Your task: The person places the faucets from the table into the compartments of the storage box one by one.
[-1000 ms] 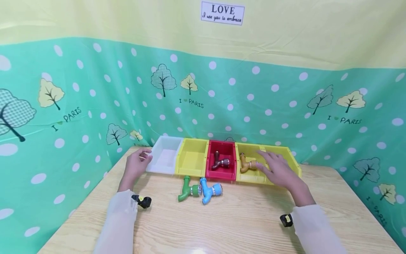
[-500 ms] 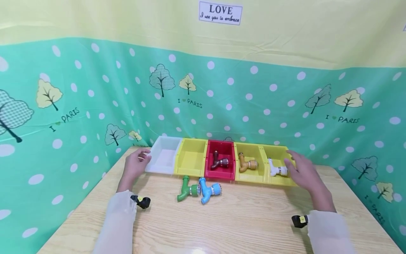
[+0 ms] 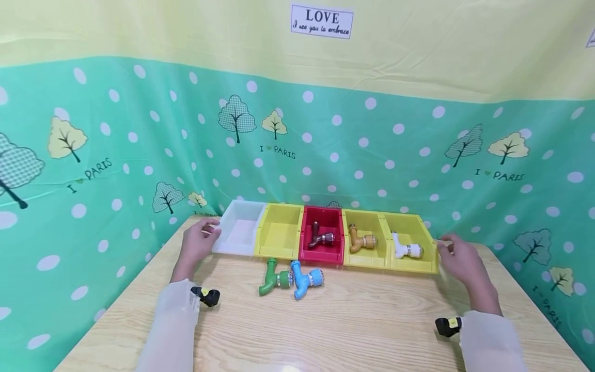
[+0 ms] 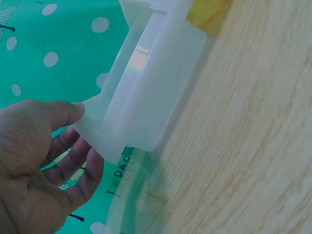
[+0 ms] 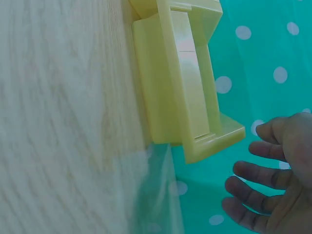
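At the left end of the row of bins, my left hand (image 3: 199, 242) pinches the side edge of the white bin (image 4: 146, 92), thumb on one face and fingers behind it. My right hand (image 5: 280, 180) is beside the right-end yellow bin (image 5: 197, 83), its fingers spread and slightly bent, holding nothing. That bin contains a white faucet (image 3: 405, 247). A tan faucet (image 3: 361, 240) lies in the adjoining yellow bin (image 3: 367, 262), and a dark brown faucet (image 3: 321, 236) in the red bin (image 3: 321, 257).
Between the white and red bins stands another yellow bin (image 3: 280, 235). In front of the row, a green faucet (image 3: 274, 278) and a blue faucet (image 3: 305, 279) lie side by side on the wooden table (image 3: 325, 330). A patterned curtain (image 3: 395, 144) hangs close behind.
My right hand has moved rightward from over the right-end yellow bin to its outer side, uncovering the white faucet inside. My left hand has stayed at the white bin.
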Motion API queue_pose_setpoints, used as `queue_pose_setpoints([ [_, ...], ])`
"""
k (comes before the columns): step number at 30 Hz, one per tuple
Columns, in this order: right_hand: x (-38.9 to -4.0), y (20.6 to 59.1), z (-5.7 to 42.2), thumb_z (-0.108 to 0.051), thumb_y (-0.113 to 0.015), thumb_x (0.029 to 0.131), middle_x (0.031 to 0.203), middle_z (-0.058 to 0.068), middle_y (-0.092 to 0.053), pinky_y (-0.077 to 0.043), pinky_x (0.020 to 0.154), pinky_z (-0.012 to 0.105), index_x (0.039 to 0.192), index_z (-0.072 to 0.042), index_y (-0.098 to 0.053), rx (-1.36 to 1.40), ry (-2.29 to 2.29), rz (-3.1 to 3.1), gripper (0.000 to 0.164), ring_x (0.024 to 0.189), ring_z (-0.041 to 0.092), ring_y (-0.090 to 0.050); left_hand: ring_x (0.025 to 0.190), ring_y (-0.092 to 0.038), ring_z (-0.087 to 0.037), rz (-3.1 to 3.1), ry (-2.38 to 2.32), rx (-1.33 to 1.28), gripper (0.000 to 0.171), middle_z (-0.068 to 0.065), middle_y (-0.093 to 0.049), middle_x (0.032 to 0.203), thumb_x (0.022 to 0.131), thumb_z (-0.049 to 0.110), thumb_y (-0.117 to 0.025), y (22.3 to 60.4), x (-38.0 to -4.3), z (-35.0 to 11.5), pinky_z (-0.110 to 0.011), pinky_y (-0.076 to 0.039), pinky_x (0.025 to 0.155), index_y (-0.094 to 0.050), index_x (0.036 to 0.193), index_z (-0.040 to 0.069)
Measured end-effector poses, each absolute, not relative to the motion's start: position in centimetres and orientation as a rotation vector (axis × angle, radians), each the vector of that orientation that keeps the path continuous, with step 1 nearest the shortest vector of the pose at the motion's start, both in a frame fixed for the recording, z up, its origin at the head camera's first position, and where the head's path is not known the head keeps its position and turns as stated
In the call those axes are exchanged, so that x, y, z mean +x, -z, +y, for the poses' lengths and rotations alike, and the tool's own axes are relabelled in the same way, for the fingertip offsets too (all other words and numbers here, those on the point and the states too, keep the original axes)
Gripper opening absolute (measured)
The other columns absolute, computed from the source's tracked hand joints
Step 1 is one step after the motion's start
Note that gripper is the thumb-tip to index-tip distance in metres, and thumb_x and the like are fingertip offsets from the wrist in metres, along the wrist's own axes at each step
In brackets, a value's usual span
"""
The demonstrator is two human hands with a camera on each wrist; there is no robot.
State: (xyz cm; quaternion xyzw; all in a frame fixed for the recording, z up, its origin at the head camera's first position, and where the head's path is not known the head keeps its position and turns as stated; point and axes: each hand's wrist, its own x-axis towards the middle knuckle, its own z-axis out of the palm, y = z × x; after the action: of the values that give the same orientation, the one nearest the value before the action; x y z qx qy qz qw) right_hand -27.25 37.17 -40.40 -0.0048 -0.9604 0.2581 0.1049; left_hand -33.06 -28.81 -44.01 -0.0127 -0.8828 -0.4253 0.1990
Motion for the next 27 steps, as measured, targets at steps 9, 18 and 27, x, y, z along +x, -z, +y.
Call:
queue_pose_setpoints([
  [9,-27.2,41.3,37.9,-0.037,-0.035,0.11,0.124,0.037,-0.056,-0.054,0.077,0.049,0.135,0.01,-0.048,-0.142,-0.926,-2.876,0.055,0.108,0.047,-0.058,0.101,-0.065,-0.037,-2.491,1.207,-0.016,0.027,-0.021,-0.066,0.111,0.103,0.017,-0.062,43.8,-33.1,-28.5,-0.049,-0.055,0.089,-0.065,0.127,0.004],
  [18,-27.7,42.3,37.7,-0.031,-0.038,0.111,0.127,0.029,-0.054,-0.062,0.077,0.036,0.138,0.009,-0.048,-0.305,-1.397,-2.713,0.05,0.102,0.031,-0.064,0.1,-0.065,-0.037,-2.499,1.186,-0.019,0.028,-0.021,-0.066,0.111,0.104,0.017,-0.062,43.8,-33.1,-28.5,-0.05,-0.055,0.088,-0.065,0.127,0.004],
  [27,-28.0,42.2,37.4,-0.031,-0.04,0.111,0.124,0.026,-0.056,-0.061,0.076,0.033,0.139,0.011,-0.048,-0.343,-1.511,-2.658,0.051,0.094,0.023,-0.064,0.097,-0.066,-0.038,-2.486,1.165,-0.037,0.027,-0.022,-0.065,0.11,0.103,0.016,-0.062,43.7,-32.8,-28.6,-0.05,-0.055,0.086,-0.064,0.127,0.003],
])
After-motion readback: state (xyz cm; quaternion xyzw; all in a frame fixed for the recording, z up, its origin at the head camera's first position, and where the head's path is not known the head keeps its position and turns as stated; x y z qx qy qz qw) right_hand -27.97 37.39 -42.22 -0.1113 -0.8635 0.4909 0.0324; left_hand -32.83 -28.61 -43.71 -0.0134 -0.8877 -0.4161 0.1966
